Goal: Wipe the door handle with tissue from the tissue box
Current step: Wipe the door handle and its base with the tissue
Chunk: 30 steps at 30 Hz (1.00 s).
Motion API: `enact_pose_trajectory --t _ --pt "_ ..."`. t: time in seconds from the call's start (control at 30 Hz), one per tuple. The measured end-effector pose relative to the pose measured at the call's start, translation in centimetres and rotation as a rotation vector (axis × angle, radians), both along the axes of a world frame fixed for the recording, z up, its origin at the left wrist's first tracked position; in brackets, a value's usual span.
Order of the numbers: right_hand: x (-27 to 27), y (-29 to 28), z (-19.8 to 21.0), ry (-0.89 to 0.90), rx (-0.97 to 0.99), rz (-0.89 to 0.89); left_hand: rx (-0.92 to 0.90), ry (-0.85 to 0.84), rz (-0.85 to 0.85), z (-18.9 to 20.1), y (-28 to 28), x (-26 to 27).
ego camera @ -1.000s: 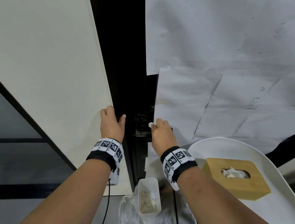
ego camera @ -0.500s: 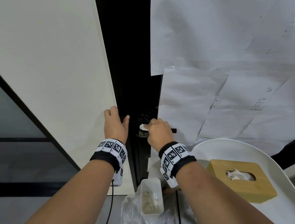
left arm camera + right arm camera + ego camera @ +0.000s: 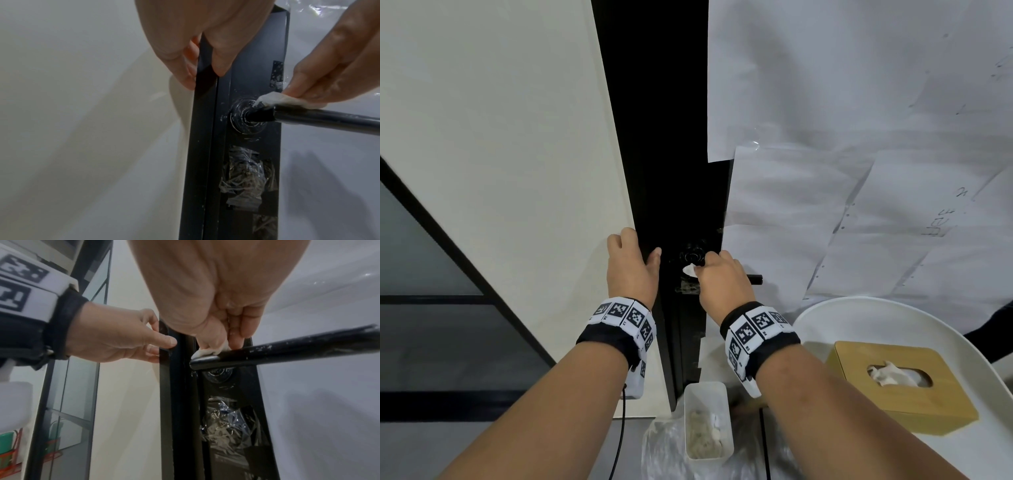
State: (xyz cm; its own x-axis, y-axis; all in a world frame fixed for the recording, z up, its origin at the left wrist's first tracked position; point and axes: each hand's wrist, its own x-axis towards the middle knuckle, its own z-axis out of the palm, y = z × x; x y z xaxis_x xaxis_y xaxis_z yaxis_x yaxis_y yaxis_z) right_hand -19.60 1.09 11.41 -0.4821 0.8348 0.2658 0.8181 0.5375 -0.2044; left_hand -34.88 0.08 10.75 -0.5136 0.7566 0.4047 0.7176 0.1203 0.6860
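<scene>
- While our right hand [image 3: 724, 279] pinches the wad of tissue [image 3: 273, 100] between thumb and fingertips, it presses that wad onto the top of the door handle [image 3: 320, 119] at the inner end, just beside the round collar [image 3: 247, 121] where the lever meets the black door plate [image 3: 255, 162].
- From that collar the handle runs roughly level and out to our right, so its long axis points away from the door edge and under our right hand; we judge the rest of the wipe lies along that line, toward the free tip [image 3: 756, 280].
- Of the two, our right hand is the nearer: it sits directly on the lever, while our left hand [image 3: 631, 270] is off to the left, apart from the handle.
- Our left hand grips the black door edge [image 3: 164, 386], thumb on the near face and fingers curled round the far side, and we take it to be steadying the door.
- We cannot tell whether the underside of the lever is clean; pale specks show along its top in the right wrist view.
- Well apart, low to our right, the tissue box [image 3: 900, 387] sits on the white table [image 3: 825, 322], with another tissue poking from its slot.
</scene>
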Motion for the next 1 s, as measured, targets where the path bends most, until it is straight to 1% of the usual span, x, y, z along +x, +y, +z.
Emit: enact_pose_trajectory --t 0.07,0.17,0.23,0.47,0.53,0.67,0.73,0.87,0.9,1.0 --pt "0.1 0.0 0.1 0.004 -0.007 -0.002 0.001 0.007 -0.005 0.0 0.0 0.0" --pt "0.4 -0.4 -0.2 -0.039 0.018 0.02 0.002 0.008 -0.003 0.0 -0.1 0.0" --pt "0.9 -0.7 -0.5 -0.052 0.034 0.004 -0.004 0.007 0.001 0.0 -0.1 0.0" --pt "4.6 0.1 -0.6 -0.009 -0.003 -0.253 -0.004 0.007 0.02 -0.1 0.0 0.2" --pt "4.2 -0.1 -0.9 -0.007 0.007 -0.241 -0.011 0.01 0.025 -0.1 -0.1 0.2" --pt "2.7 -1.0 -1.3 -0.05 0.034 -0.105 -0.01 0.014 0.025 -0.1 -0.1 0.2" --pt "3.1 -0.7 -1.3 -0.059 0.041 -0.107 -0.011 0.015 0.021 -0.1 -0.1 0.2" --pt "4.4 0.0 -1.1 -0.039 0.03 -0.226 -0.02 0.013 0.025 -0.1 0.0 0.3" --pt "4.2 -0.1 -1.1 -0.032 0.035 -0.229 -0.021 0.011 0.025 -0.1 0.0 0.2" --pt "2.7 -0.8 -1.7 -0.037 0.042 -0.125 -0.014 0.017 0.024 -0.2 0.0 0.1"
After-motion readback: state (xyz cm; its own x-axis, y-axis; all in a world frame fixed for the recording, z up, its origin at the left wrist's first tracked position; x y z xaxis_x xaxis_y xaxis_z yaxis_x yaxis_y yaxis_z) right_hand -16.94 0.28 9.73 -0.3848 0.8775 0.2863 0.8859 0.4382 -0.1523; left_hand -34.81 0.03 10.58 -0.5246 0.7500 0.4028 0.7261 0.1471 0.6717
